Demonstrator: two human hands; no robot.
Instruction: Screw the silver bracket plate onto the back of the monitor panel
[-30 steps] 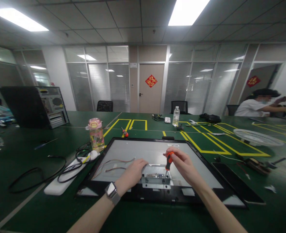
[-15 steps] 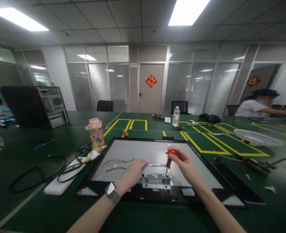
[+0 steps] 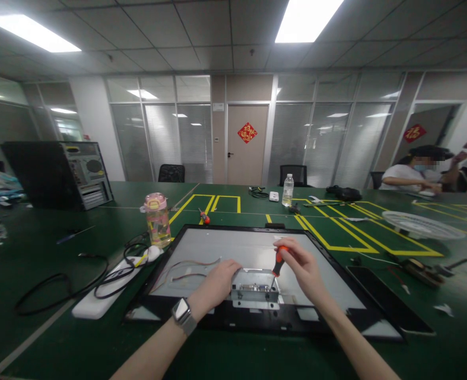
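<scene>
From here I read 福 on the right red diamond (image 3: 414, 133); lettering on the door diamond (image 3: 248, 133) is too blurred.

A black computer tower (image 3: 35, 177) stands at the left of our green tabletop (image 3: 59, 351). Nearer me, a pink-lidded drinking bottle (image 3: 157, 219) stands near a white power strip (image 3: 91, 306). Across, there's a clear water bottle (image 3: 288, 192), then 2 red diamond signs (image 3: 248, 132) beyond.
</scene>
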